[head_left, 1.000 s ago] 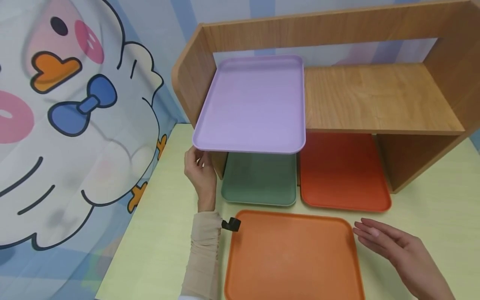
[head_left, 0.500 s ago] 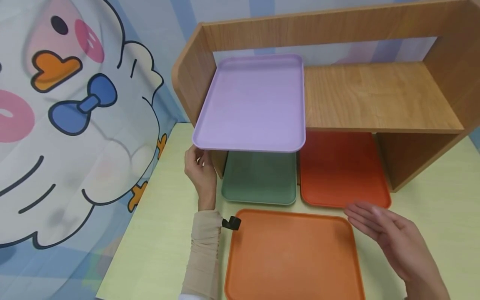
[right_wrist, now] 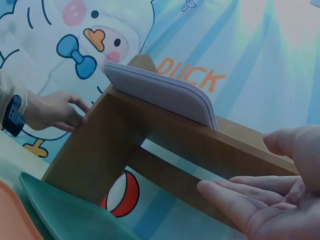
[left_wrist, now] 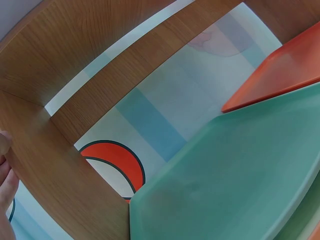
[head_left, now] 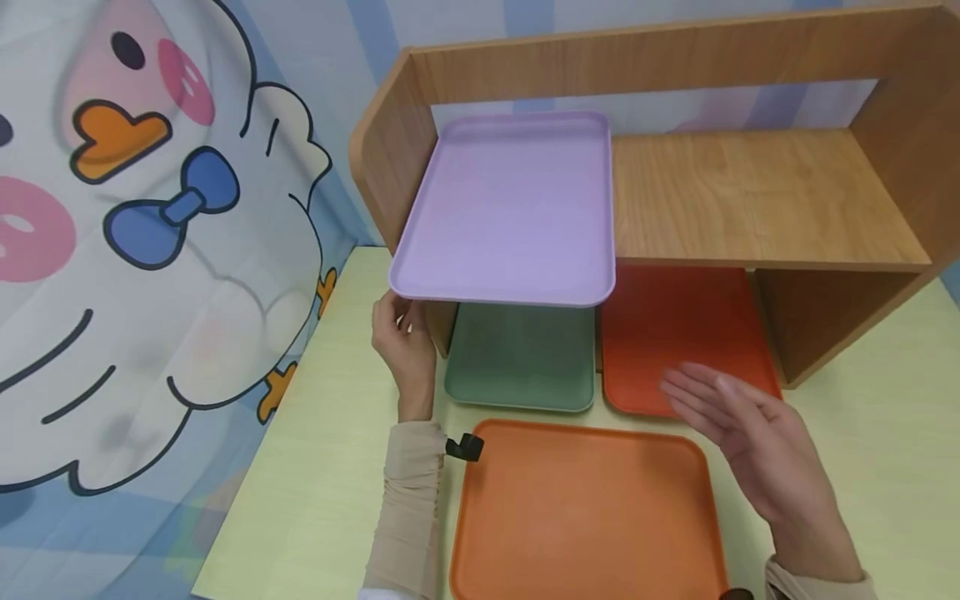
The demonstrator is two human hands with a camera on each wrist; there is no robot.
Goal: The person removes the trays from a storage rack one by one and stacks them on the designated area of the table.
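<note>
Gripping the shelf's (head_left: 765, 196) left edge is the left hand (head_left: 408, 354); the right hand (head_left: 757, 450) hovers, released, near the red tray (head_left: 686, 325); the purple tray (head_left: 510, 212) overhangs in front.

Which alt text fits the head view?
A person's left hand touches the side of a wooden shelf bearing a purple tray; the right hand hovers near a red tray. On the table lie a green tray and an orange tray.

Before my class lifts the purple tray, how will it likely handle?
The purple tray is probably stiff: its front edge shows no sag. It might tip if pressed there, since that edge overhangs the wooden shelf.
</note>
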